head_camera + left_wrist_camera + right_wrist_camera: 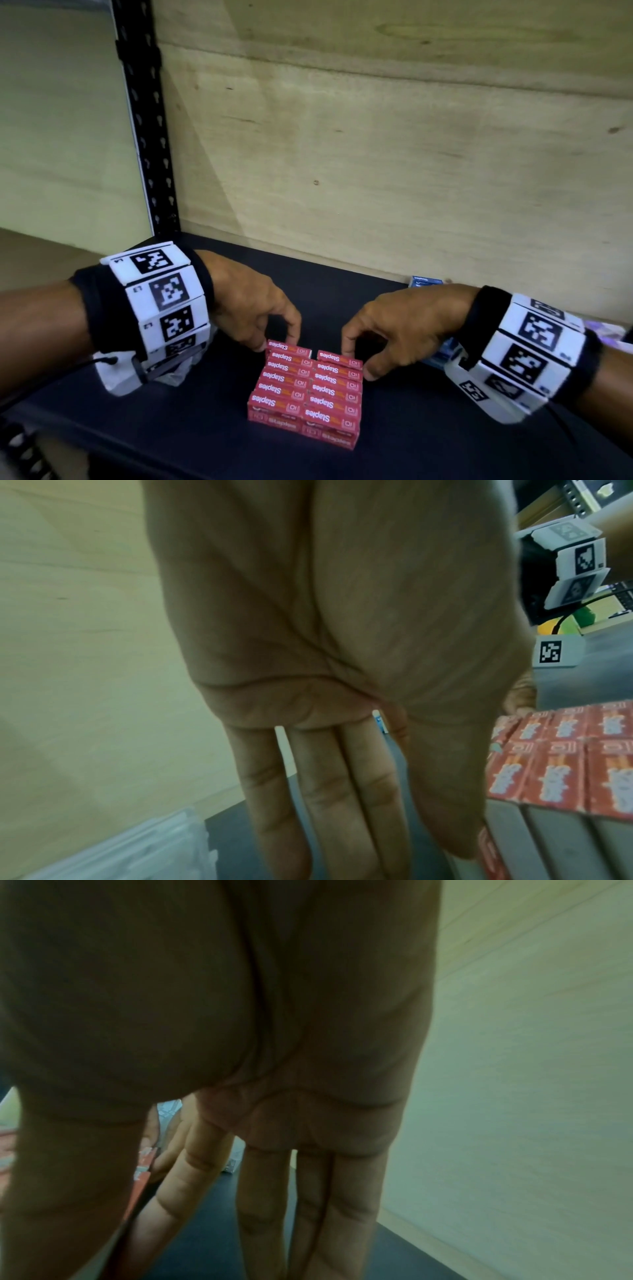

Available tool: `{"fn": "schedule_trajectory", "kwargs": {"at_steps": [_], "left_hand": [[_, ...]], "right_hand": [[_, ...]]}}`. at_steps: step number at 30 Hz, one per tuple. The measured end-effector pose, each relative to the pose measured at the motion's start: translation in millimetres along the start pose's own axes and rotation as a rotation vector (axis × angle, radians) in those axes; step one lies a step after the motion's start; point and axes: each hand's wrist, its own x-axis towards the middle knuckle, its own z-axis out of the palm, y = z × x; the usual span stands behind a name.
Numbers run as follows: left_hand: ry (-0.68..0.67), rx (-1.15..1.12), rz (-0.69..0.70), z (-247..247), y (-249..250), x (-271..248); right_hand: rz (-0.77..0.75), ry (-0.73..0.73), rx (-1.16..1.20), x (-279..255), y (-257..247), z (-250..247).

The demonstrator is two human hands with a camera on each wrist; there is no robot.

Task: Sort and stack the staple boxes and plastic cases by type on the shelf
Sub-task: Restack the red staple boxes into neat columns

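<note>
red staple boxes [305, 390] lying just under both hands | long axes running left-right | left hand [253, 308] pinching back-left box | right hand [387, 332] pinching back-right box

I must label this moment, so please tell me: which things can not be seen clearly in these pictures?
- Blue boxes: head view, mostly behind the right hand; count unclear.
- Clear plastic cases: head view, under the left wrist band; blurred in the left wrist view.
- Red staple boxes: lower layers hidden by the top layer.
- Right wrist view: palm covers nearly everything.
</note>
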Motion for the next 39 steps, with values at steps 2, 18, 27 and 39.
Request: {"fn": "schedule_trajectory", "kwargs": {"at_steps": [2,18,27,39], "left_hand": [[-0.005,0.002,0.005,0.2,0.5,2.8],[-0.026,-0.011,-0.028,-1.8,8.2,4.1],[0.071,-0.158,-0.182,-1.5,17.9,-17.2],[0.013,0.029,-0.169,1.3,28.2,-29.8]], "right_hand": [[-0.006,-0.002,-0.006,1.6,-0.6,0.0],[-0.009,0.018,-0.044,-2.9,-1.4,5.5],[0.118,0.058,0.174,-15.8,-3.1,7.6],[0.222,-0.023,0.024,-33.0,-35.4,18.0]]}}
